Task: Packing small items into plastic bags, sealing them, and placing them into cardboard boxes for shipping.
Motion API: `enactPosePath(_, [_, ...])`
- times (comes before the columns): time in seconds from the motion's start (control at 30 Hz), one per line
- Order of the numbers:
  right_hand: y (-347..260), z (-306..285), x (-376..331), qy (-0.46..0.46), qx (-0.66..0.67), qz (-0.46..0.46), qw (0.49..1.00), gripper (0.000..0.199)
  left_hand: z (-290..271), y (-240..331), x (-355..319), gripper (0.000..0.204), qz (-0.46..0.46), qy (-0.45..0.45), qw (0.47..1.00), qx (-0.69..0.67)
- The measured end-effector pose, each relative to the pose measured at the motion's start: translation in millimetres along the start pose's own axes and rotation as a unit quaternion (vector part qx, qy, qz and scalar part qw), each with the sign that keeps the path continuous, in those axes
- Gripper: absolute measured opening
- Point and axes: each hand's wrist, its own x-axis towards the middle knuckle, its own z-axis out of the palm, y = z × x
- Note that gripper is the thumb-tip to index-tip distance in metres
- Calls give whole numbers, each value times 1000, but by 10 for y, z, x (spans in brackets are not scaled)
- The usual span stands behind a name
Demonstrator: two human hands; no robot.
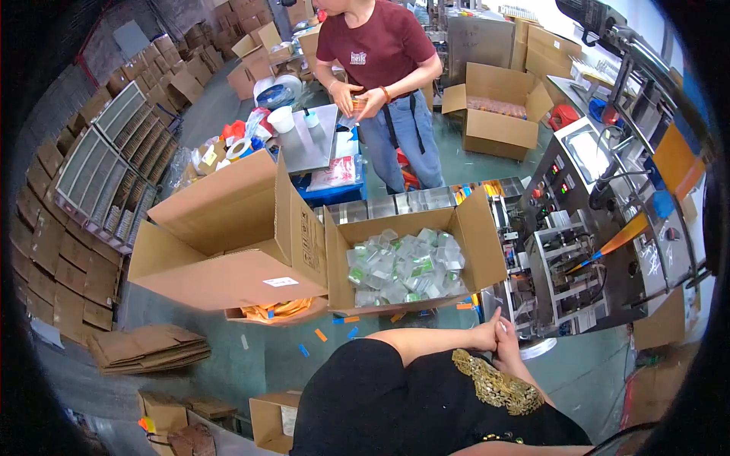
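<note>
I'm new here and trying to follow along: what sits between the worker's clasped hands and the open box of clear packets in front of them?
In the head view, only the box's near cardboard wall and a strip of green floor with small scraps lie before the hands.

**Green floor, crowded with cardboard**

The green floor (251, 357) bears a stack of flattened cardboard sheets (148, 348) at the left, with small open boxes (270, 418) near the bottom edge. Scraps of blue and orange tape (323, 334) lie scattered in front of the big cartons. An open carton (487, 114) stands farther back on the right. Flat cardboard (53, 266) is piled along the left wall. A small steel table (308, 144) stands mid-room, carrying a white cup (281, 119) and tape rolls (239, 148) beside it.
</note>
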Motion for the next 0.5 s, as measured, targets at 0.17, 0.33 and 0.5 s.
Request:
enactPosePath(0.17, [94, 3, 93, 23, -87, -35, 995, 27, -94, -166, 59, 114, -67, -24, 997, -3])
enactPosePath(0.33, [12, -63, 233, 65, -48, -50, 996, 21, -488, 213, -86, 117, -48, -144, 985, -84])
enactPosePath(0.5, [-300, -160, 130, 105, 54, -49, 992, 25, -3263, 1220, -324, 68, -174, 246, 904, 304])
